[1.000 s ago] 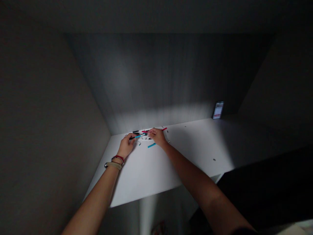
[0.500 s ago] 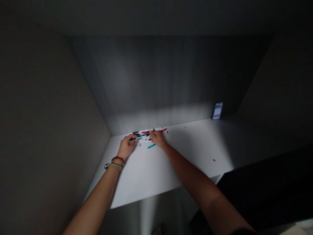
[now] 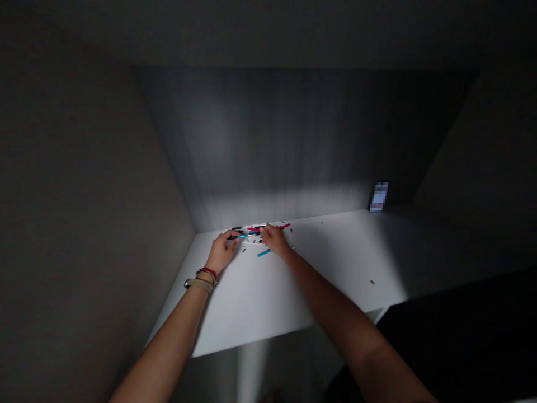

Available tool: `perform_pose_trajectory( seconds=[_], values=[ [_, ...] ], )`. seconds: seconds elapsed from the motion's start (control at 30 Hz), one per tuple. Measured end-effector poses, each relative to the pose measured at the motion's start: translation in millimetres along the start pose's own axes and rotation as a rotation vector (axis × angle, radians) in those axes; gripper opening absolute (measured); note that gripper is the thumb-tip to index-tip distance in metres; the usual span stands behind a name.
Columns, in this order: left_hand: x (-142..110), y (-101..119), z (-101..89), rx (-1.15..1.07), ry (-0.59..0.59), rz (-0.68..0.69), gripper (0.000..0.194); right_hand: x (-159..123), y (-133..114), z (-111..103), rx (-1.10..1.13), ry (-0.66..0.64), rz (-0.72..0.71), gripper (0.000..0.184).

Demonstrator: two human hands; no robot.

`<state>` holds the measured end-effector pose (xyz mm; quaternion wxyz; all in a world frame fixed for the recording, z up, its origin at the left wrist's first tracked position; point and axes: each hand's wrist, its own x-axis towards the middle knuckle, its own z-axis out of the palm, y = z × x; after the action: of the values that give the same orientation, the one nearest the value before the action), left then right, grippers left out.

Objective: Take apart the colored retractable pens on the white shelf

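Observation:
My left hand (image 3: 221,253), with bracelets and a watch at its wrist, is closed around one end of a blue pen with dark ends (image 3: 244,236). The pen lies almost level above the white tabletop. At its other end, my right hand (image 3: 275,240) has its fingers pinched together, meeting the dark tip. Around and below the hands lie several pens and small dark parts. A red pen piece (image 3: 286,226) pokes out beyond my right hand, and a blue tube (image 3: 264,253) rests just in front of it. The fingers hide part of the pile.
The white table (image 3: 247,302) runs along a grey back panel (image 3: 260,140). A phone with a lit, blurred screen (image 3: 378,197) leans upright at the back right. One small dark piece (image 3: 372,282) lies near the right front edge, where the light fades into shadow.
The whole view has shifted slightly. The pen is a little flatter than before, and my right fingers have come closer around its right end. My left hand keeps its hold.

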<state>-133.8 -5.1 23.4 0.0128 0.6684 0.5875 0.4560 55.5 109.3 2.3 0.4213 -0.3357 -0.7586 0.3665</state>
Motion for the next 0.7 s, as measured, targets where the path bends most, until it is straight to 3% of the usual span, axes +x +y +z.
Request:
perform_pose_trajectory(
  seconds=[0.17,0.33,0.57,0.7],
  values=[
    [0.8,3.9,-0.5,0.015,0.005,0.030,0.017,-1.3,-3.2,-5.2,-0.050,-0.016,0.037,0.052],
    [1.6,4.2,2.6,0.004,0.024,0.020,0.018,-2.7,-2.4,-6.8,-0.086,0.038,-0.033,0.036],
    [1.3,5.5,7.5,0.004,0.013,0.006,0.021,-3.9,-7.4,-16.8,-0.172,-0.040,-0.080,0.057],
    [2.5,4.4,9.7,-0.024,0.044,0.005,0.019,-2.2,-3.5,-14.6,-0.157,-0.028,-0.065,0.055]
  ],
)
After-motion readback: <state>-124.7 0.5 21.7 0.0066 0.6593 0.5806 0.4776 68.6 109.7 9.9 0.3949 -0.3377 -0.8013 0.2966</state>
